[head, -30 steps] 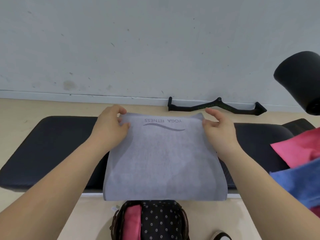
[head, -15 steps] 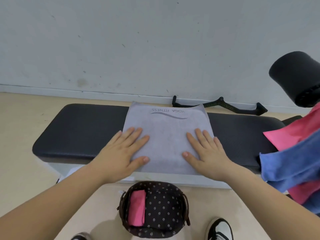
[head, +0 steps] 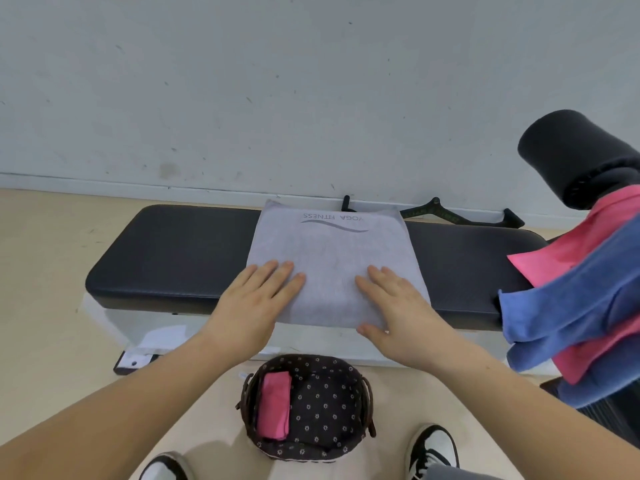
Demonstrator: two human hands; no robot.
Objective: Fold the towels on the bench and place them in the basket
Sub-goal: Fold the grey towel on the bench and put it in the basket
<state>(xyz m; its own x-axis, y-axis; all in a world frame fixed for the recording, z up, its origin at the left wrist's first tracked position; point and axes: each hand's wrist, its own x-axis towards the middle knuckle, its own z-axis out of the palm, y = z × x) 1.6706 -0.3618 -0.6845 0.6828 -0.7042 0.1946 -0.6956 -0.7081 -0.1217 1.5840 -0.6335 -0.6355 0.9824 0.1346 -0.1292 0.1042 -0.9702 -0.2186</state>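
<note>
The black padded tabletop point(head: 180, 258) carries the grey towel point(head: 332, 251) across its middle, near edge at the front lip. Pink and blue towels point(head: 571, 306) wait at your right. The basket point(head: 332, 410) stands on the floor below. Your left hand point(head: 256, 299) and right hand point(head: 398, 306) lie flat, fingers straight, pressing the grey towel and gripping nothing. One folded pink towel point(head: 275, 403) is binned. Judged step: smoothing. Next move: pinch an edge and fold it over squarely.

Bench point(head: 173, 251): 1.
Basket point(head: 311, 452): 1.
Towels: 4 counted.
- grey towel point(head: 329, 244): 1, bench centre
- folded pink towel point(head: 275, 403): 1, in basket
- draped pink towel point(head: 571, 247): 1, bench right end
- blue towel point(head: 571, 306): 1, same end; layers unclear

Hands: 2, left hand point(head: 256, 303), right hand point(head: 398, 306).
Shoes: 2, left shoe point(head: 166, 467), right shoe point(head: 433, 448).
Roller pad point(head: 575, 150): 1.
Handle bar point(head: 450, 216): 1.
</note>
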